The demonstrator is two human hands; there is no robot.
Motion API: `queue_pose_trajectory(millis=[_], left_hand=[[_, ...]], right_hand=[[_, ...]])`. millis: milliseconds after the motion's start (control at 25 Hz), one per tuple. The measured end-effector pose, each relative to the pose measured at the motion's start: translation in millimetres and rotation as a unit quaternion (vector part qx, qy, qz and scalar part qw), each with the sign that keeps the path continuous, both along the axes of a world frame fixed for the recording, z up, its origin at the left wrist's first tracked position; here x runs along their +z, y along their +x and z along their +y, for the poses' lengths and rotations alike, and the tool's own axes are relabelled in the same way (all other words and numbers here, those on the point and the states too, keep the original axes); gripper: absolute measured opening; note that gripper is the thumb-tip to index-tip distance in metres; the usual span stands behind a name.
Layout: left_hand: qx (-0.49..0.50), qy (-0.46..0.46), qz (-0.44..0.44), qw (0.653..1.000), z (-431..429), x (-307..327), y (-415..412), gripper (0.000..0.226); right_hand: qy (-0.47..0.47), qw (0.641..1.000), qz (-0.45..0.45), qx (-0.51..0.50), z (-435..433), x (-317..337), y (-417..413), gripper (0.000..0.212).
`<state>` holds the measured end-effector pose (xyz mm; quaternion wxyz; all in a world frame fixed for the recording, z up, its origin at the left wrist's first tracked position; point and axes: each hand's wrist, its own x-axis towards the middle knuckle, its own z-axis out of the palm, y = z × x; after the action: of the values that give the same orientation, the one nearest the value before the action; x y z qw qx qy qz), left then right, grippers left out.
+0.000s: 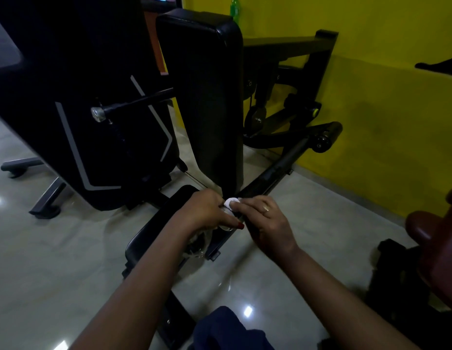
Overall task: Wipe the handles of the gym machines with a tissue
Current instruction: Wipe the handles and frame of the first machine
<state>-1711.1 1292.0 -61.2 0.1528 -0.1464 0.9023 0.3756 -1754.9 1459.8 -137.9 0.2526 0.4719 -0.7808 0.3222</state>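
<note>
Fingers [247,202] of the right hand [267,223] are pinching the white tissue [230,203] and pressing it onto the black bar [283,161], just below the foot of the upright back pad [207,97]. The left hand [209,213] is curling beside it, touching the tissue with its knuckles and gripping a clear plastic thing [201,246] below the pad; what that thing is cannot be told. Judging by this, the wiping is going on at one spot on the bar, so the task is looking early or mid-way. The long run of bar rising to the right of the pad toward the foam roller [328,135] is seemingly waiting, as is the chrome-tipped rod [98,114] sticking out to the left of the pad, though no frame is showing whether either is already clean. Any other machines would be lying outside this view. Counting what is showing: two hands, one tissue, one ring [266,208] on the right hand, one clear plastic thing, one back pad, one seat pad [166,218] below it, one long bar, one roller, one chrome-tipped rod, and one green bottle [235,8] standing above and behind the pad against the yellow wall [383,97]
</note>
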Motion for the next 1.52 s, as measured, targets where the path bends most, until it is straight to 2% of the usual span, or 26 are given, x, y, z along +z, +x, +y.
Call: queue_pose_trajectory(millis=[40, 120, 240, 280, 360, 440, 480, 600, 680, 800, 880, 960, 1000, 1080, 1120, 1200, 1240, 1320, 1360, 1400, 1440, 1520], left_hand=[[-0.008, -0.002, 0.002, 1.000, -0.1, 1.5, 0.0, 0.024], [-0.027, 0.000, 0.006, 1.000, -0.8, 4.3, 0.8, 0.021], [-0.039, 0.010, -0.001, 0.999, -2.8, 6.5, 1.6, 0.022], [-0.038, 0.017, -0.003, 0.999, -2.3, 6.7, 1.0, 0.025], [-0.016, 0.034, -0.007, 0.999, 2.5, 5.2, -3.0, 0.031], [0.018, 0.032, 0.002, 0.999, 10.1, 0.4, -10.7, 0.034], [0.023, 0.010, 0.010, 1.000, 13.5, -3.7, -14.9, 0.036], [-0.021, -0.099, 0.028, 0.994, 22.2, -13.8, -22.6, 0.036], [-0.029, -0.136, 0.056, 0.989, 27.8, -16.4, -23.8, 0.037], [0.017, -0.139, 0.088, 0.986, 32.8, -19.5, -23.6, 0.042], [0.044, -0.146, 0.110, 0.982, 34.7, -24.3, -24.0, 0.044], [0.070, -0.117, 0.124, 0.983, 33.3, -27.2, -23.0, 0.046], [0.078, -0.098, 0.127, 0.984, 31.9, -29.8, -22.9, 0.046], [0.095, -0.071, 0.130, 0.984, 30.6, -32.1, -23.1, 0.046], [0.099, -0.068, 0.130, 0.984, 30.9, -32.0, -23.3, 0.045], [0.104, -0.079, 0.129, 0.983, 31.5, -31.5, -23.9, 0.043], [0.106, -0.090, 0.129, 0.982, 32.2, -30.9, -23.9, 0.042], [0.131, -0.095, 0.140, 0.977, 35.4, -30.0, -22.0, 0.042], [0.148, -0.092, 0.145, 0.974, 36.8, -30.3, -20.9, 0.042], [0.161, -0.091, 0.148, 0.972, 37.9, -30.5, -20.0, 0.042], [0.169, -0.092, 0.144, 0.971, 38.6, -30.2, -19.5, 0.042], [0.172, -0.090, 0.134, 0.972, 39.1, -28.7, -19.7, 0.041]], right_hand=[[0.008, 1.000, 0.025, -0.007, 3.2, -0.5, -12.2, 0.026], [-0.005, 0.994, 0.017, -0.107, 3.4, -1.6, -38.6, 0.030], [-0.105, 0.959, -0.099, -0.242, -11.0, -4.6, -35.1, 0.033], [-0.114, 0.957, -0.106, -0.245, -15.3, -8.6, -23.5, 0.036], [-0.093, 0.976, -0.055, -0.190, -14.2, -16.5, -3.8, 0.035], [-0.053, 0.988, -0.003, -0.143, -6.1, -13.5, -17.6, 0.030], [-0.038, 0.987, 0.004, -0.157, -3.4, -10.9, -33.3, 0.030], [-0.086, 0.955, -0.094, -0.270, -4.0, -3.5, -69.0, 0.035], [-0.124, 0.941, -0.123, -0.288, -13.2, -7.2, -55.5, 0.036], [-0.112, 0.959, -0.080, -0.247, -16.9, -25.0, -9.9, 0.034], [-0.097, 0.969, -0.046, -0.222, -9.0, -29.1, -13.8, 0.032], [-0.102, 0.962, -0.067, -0.244, -5.7, -24.5, -37.8, 0.031], [-0.127, 0.948, -0.109, -0.272, -6.9, -20.7, -48.9, 0.030], [-0.223, 0.893, -0.224, -0.320, -16.0, -10.0, -51.3, 0.027], [-0.269, 0.853, -0.292, -0.341, -23.4, -5.7, -41.3, 0.020], [-0.359, 0.746, -0.437, -0.352, -39.7, -3.4, -10.9, 0.009], [-0.401, 0.686, -0.508, -0.333, -46.0, -2.1, 2.6, 0.011], [-0.498, 0.544, -0.628, -0.248, -52.3, -2.4, 3.7, 0.016], [-0.538, 0.468, -0.671, -0.203, -52.5, -3.5, -6.9, 0.018], [-0.569, 0.407, -0.697, -0.156, -51.5, -2.9, -18.8, 0.021], [-0.586, 0.366, -0.713, -0.116, -50.7, -4.4, -29.9, 0.025], [-0.589, 0.318, -0.742, -0.031, -51.6, -8.9, -35.9, 0.032]])
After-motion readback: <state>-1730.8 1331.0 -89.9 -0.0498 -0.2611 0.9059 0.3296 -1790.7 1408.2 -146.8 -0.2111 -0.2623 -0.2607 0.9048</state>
